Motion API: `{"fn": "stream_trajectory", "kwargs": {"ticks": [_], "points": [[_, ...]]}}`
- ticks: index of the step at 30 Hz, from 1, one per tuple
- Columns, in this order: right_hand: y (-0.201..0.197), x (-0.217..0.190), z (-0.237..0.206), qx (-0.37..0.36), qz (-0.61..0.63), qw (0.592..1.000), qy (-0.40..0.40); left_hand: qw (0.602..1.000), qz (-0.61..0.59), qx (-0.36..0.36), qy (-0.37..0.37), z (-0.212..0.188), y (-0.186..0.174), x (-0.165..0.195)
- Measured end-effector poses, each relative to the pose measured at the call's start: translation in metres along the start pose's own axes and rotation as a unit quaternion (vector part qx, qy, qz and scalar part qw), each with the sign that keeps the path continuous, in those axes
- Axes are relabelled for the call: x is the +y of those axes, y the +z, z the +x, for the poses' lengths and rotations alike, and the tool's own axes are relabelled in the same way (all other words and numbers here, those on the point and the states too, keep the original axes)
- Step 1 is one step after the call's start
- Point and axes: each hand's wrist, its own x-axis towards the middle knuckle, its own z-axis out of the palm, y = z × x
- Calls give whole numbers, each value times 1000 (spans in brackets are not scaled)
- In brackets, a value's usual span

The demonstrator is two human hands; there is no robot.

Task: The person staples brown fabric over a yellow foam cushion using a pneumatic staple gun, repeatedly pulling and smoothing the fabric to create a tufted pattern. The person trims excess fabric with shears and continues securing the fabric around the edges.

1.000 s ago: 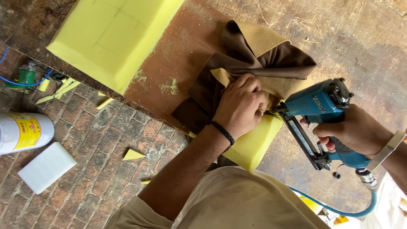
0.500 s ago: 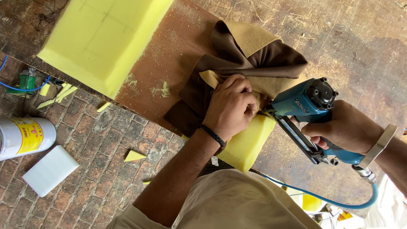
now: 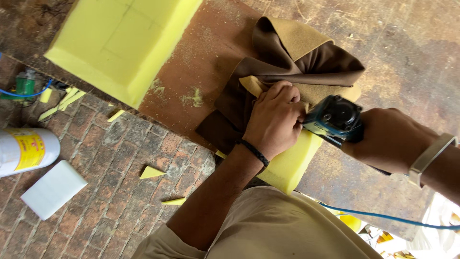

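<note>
One corner in progress: my left hand (image 3: 275,120) clenches brown fabric (image 3: 306,62) over the foam pad (image 3: 290,165); right hand (image 3: 388,139) grips the staple gun (image 3: 335,117); other folds remain loose.

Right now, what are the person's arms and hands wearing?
Both forearms are bare. The left hand has a thin black braided band round its wrist. The right hand has a flat, pale metal bangle round its wrist. No gloves and no rings show. A beige short sleeve covers the left upper arm.
</note>
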Motion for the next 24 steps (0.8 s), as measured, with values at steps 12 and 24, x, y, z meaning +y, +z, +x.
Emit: {"fn": "stream_trajectory", "kwargs": {"ticks": [12, 24], "points": [[24, 52, 20, -47, 254, 966, 25, 1000, -9, -8, -1, -2, 5, -2], [68, 87, 13, 76, 215, 973, -36, 1000, 7, 4, 21, 2, 1, 4]]}}
